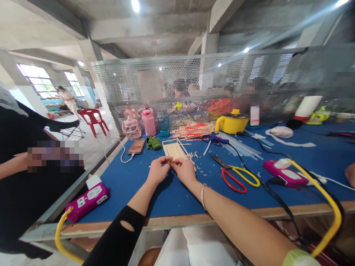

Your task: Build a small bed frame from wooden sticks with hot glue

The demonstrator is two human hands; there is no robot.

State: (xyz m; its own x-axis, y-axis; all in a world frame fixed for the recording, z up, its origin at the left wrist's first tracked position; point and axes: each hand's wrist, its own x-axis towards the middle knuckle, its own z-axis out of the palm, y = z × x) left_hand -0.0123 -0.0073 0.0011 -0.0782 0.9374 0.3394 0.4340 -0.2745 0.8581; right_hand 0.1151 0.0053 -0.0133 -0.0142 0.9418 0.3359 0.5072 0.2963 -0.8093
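Head view shows both hands, left hand (158, 170) and right hand (183, 170), pinching a small wooden stick (170, 161) together between closed fingertips.

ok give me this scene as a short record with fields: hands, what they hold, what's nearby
left hand: pinching a thin wooden stick at the fingertips
right hand: pinching the same stick from the other side, bracelet on the wrist
just beyond hands: stick frame lying flat on the blue table
right of hands: scissors with red and yellow handles, lying open
far side: yellow pot, pink bottle, stick pile
left edge: pink power strip
others: people behind the mesh screen
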